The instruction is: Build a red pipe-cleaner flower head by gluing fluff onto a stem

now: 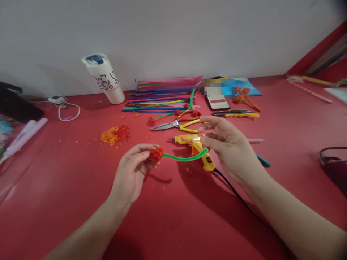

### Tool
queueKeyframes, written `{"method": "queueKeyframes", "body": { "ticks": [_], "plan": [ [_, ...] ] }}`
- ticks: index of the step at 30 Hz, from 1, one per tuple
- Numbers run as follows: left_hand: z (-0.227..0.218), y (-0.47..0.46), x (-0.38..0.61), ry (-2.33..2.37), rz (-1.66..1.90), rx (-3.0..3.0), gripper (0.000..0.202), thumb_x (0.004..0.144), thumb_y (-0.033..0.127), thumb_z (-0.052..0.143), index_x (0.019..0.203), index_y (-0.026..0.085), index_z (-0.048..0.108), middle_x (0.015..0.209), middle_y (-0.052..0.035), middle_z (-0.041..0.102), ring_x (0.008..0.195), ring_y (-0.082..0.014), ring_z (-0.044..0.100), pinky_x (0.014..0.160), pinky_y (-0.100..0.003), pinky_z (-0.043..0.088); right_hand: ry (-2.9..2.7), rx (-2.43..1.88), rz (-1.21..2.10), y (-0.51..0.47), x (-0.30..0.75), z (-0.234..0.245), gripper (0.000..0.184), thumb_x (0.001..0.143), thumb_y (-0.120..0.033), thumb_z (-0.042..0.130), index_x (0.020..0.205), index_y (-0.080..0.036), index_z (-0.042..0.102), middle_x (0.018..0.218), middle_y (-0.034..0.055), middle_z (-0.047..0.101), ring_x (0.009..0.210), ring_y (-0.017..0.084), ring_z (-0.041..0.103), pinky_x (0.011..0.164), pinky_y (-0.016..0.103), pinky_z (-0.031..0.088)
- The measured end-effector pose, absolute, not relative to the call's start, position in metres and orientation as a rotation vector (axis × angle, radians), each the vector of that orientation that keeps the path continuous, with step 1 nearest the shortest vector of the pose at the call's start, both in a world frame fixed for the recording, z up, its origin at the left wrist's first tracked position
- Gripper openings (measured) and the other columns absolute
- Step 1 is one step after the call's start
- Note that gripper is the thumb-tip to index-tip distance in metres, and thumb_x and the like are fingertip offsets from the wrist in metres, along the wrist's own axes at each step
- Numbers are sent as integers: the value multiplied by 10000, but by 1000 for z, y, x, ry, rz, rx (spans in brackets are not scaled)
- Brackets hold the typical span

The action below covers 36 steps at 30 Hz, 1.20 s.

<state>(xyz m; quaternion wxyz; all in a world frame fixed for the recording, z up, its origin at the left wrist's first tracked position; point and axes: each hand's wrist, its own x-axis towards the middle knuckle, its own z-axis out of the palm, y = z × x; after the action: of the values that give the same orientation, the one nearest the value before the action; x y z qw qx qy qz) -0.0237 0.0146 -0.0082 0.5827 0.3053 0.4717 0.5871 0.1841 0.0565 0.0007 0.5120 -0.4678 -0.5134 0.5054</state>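
Note:
My left hand [131, 166] pinches a red fuzzy flower head [156, 154] between thumb and fingers. From it a green pipe-cleaner stem [184, 159] stretches right, its free end beneath my right hand. My right hand [230, 148] hovers over a yellow glue gun [208, 163], thumb and forefinger apart with nothing visible between them; its other fingers are partly hidden. The glue gun lies on the red table, nozzle to the left. Just behind it are yellow-and-orange handled scissors [165, 126]. A small heap of orange and red fuzzy clippings [110, 135] lies behind my left hand.
Colourful pipe cleaners [159, 104] lie along the wall. A white tumbler [105, 79] stands left of them. To the right are a phone [218, 103], a yellow cutter knife [235, 113] and orange fuzzy pieces [245, 95]. A black cord [235, 191] runs under my right forearm.

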Motion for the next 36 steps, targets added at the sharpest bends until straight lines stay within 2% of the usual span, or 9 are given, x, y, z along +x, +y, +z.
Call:
{"method": "queueKeyframes", "body": {
  "ticks": [4,7,10,12,14,20,23,28,36],
  "plan": [
    [-8,15,-24,1074,1344,692,110,673,157,608,715,157,710,825,-53,717,622,-109,600,545,-208,491,-1217,-1112,1266,52,182,4,419,690,-143,629,1084,-257,548,855,-43,566,513,51,422,418,195,338],
    [-8,14,-23,1103,1303,731,101,678,175,616,720,156,706,842,-67,711,647,-125,606,536,-215,490,-1295,-1122,1280,52,181,6,404,694,-171,663,1076,-264,572,969,-13,607,695,88,557,577,217,449],
    [-7,12,-21,1132,1253,827,95,690,193,631,734,159,708,886,-76,709,686,-145,619,550,-229,495,-1521,-1135,1374,51,180,8,140,755,-250,635,888,-211,650,943,24,654,864,155,600,745,285,469],
    [-8,10,-21,1136,1227,915,92,700,194,633,742,165,710,899,-73,705,696,-152,625,567,-244,503,-1684,-1165,1393,48,179,10,117,795,-292,600,755,-192,647,803,17,652,783,157,594,716,292,456],
    [-10,9,-22,1141,1228,1024,93,719,186,627,757,177,711,928,-71,694,732,-166,633,588,-259,514,-1833,-1176,1305,44,177,13,121,794,-274,602,706,-196,628,742,5,625,720,148,568,682,285,440],
    [-15,6,-26,1210,1300,1309,118,776,175,624,788,225,730,983,-54,661,923,-185,618,728,-270,525,-2037,-1096,809,35,173,18,100,777,-188,613,681,-214,626,772,20,611,824,180,550,782,328,413],
    [-14,8,-23,1220,1257,1118,91,754,194,644,731,207,731,923,-46,683,810,-159,629,652,-247,514,-1982,-1167,867,39,177,20,129,798,-216,596,672,-202,619,760,20,625,791,174,560,766,325,418],
    [-10,13,-19,1241,1089,735,110,681,244,696,717,147,732,728,-41,703,498,-78,543,499,-212,441,-1912,-1255,1526,43,184,21,232,824,-378,569,720,-190,655,704,9,642,633,135,557,594,260,431],
    [-15,11,-22,1232,1019,794,168,729,304,698,765,142,722,567,9,617,466,-66,496,482,-187,378,-2124,-1380,1443,33,169,10,119,768,-259,585,711,-177,650,692,8,640,642,132,537,580,246,401]
  ]
}}
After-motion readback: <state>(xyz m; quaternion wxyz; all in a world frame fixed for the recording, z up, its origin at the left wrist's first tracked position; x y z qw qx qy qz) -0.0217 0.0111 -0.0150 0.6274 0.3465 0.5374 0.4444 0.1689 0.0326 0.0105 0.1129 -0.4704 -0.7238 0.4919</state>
